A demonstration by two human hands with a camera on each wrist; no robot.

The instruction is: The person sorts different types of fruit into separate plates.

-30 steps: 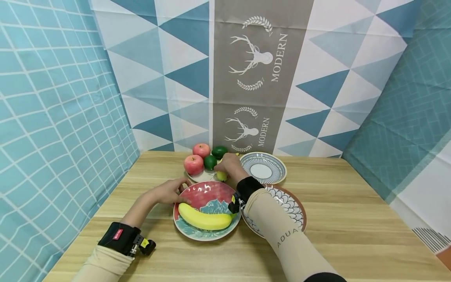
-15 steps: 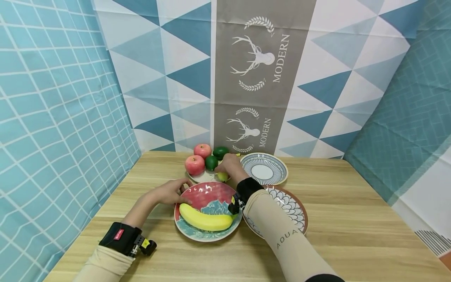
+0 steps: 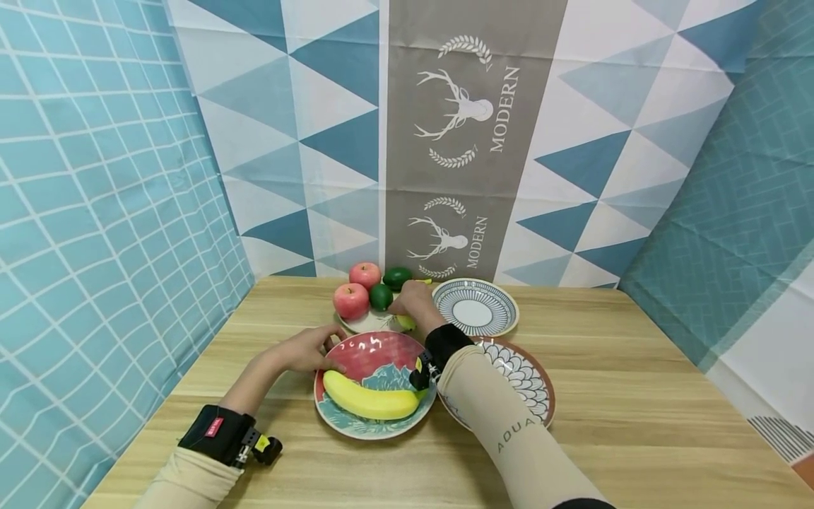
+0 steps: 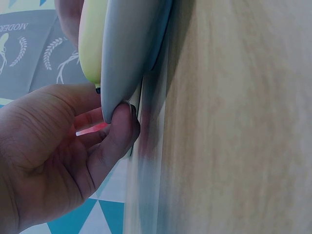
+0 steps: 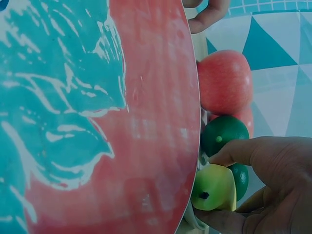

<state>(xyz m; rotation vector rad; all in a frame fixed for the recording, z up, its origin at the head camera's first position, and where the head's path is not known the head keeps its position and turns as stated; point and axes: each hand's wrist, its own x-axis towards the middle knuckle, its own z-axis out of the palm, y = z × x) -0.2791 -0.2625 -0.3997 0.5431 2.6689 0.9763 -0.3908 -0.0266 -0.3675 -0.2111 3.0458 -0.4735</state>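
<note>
My left hand (image 3: 308, 350) grips the left rim of a red and teal plate (image 3: 365, 353), thumb and fingers on either side of it in the left wrist view. On that plate lies a yellow banana (image 3: 372, 403). Farther back, my right hand (image 3: 416, 302) holds another banana (image 5: 212, 187) between thumb and fingers; its yellow-green, dark-tipped end shows in the right wrist view. Most of that banana is hidden by the hand. It is over a pale plate (image 3: 362, 325) with two red apples, a green lime (image 3: 381, 297) and a darker green fruit (image 3: 397, 276).
Behind and right of my right hand stands a blue-and-white striped plate (image 3: 477, 305). A brown-rimmed plate with a scale pattern (image 3: 528, 375) lies partly under my right forearm. Patterned cloth hangs at the table's back and sides.
The near end of the banana in my right hand has shifted slightly to the right. My left hand stays on the plate rim.
</note>
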